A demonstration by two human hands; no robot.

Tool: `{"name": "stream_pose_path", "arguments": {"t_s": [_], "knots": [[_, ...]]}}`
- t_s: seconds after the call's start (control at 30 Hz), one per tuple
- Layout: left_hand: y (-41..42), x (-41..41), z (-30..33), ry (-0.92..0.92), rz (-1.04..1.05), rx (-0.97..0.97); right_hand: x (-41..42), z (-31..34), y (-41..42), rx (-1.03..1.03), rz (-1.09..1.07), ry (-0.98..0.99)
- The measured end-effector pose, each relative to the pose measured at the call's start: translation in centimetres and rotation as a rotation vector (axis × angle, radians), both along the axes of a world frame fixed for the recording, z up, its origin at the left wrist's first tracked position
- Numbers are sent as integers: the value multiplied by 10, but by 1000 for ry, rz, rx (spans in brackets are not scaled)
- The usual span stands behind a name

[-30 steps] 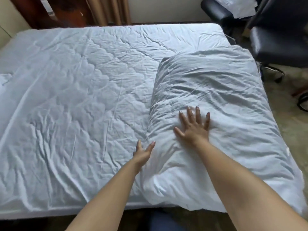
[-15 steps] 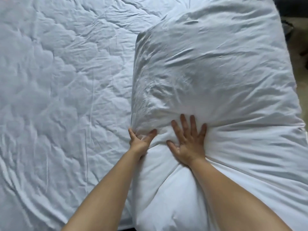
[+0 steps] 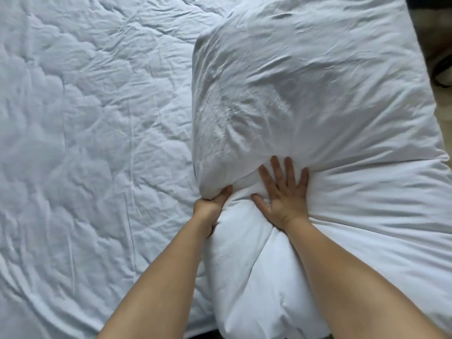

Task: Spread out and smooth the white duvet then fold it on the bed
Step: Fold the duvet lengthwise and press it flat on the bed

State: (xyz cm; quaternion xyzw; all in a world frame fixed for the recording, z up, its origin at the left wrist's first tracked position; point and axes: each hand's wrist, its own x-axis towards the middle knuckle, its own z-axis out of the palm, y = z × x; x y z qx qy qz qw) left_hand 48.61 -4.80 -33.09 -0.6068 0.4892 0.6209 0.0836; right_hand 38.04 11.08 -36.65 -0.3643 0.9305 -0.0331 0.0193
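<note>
The white duvet (image 3: pixel 318 99) lies folded in a thick puffy stack on the right half of the bed (image 3: pixel 85 143). My right hand (image 3: pixel 283 192) presses flat on top of it with fingers spread, sinking a dent into the fabric. My left hand (image 3: pixel 210 204) grips the duvet's left folded edge, thumb on top and fingers tucked underneath and hidden. The duvet's near end bulges toward me between my forearms.
The bed's left half shows a wrinkled white quilted cover. A strip of floor and part of a dark chair base (image 3: pixel 442 67) show past the bed's right edge.
The view moved closer over the duvet. My left hand went from open beside the duvet to gripping its left edge. My right hand stayed flat and presses deeper.
</note>
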Motion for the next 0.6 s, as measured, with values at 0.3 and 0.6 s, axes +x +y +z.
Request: {"name": "stream_pose_path", "arguments": {"t_s": [0.3, 0.6], "knots": [[-1, 38, 55, 104, -78, 46, 29, 57, 2, 141, -114, -49], [-89, 161, 84, 172, -133, -84, 162, 100, -82, 240, -186, -171]]}}
